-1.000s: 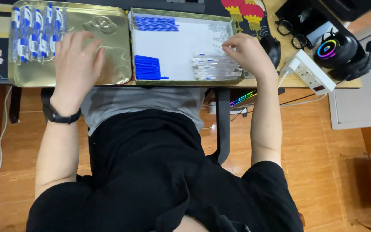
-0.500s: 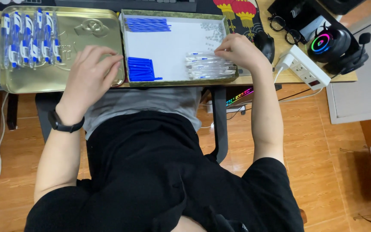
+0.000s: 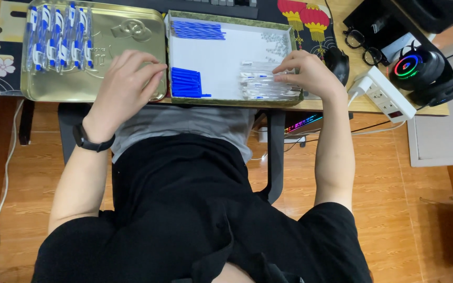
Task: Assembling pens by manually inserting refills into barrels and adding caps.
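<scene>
We're mid pick: right hand (image 3: 310,73) fingers curl onto clear pen barrels (image 3: 266,86) in white tray (image 3: 216,57). Left hand (image 3: 127,86), fingers loosely together, rests on gold tray (image 3: 132,31). Next needs clean single-barrel pinch.

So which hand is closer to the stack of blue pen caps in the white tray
The left hand. It rests on the gold tin beside the blue pen caps, just left of them. The right hand is across the tray on the clear pen barrels.

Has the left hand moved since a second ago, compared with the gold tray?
Yes. The left hand slid right across the gold tray, from near its middle to its right edge, beside the white tray.
</scene>
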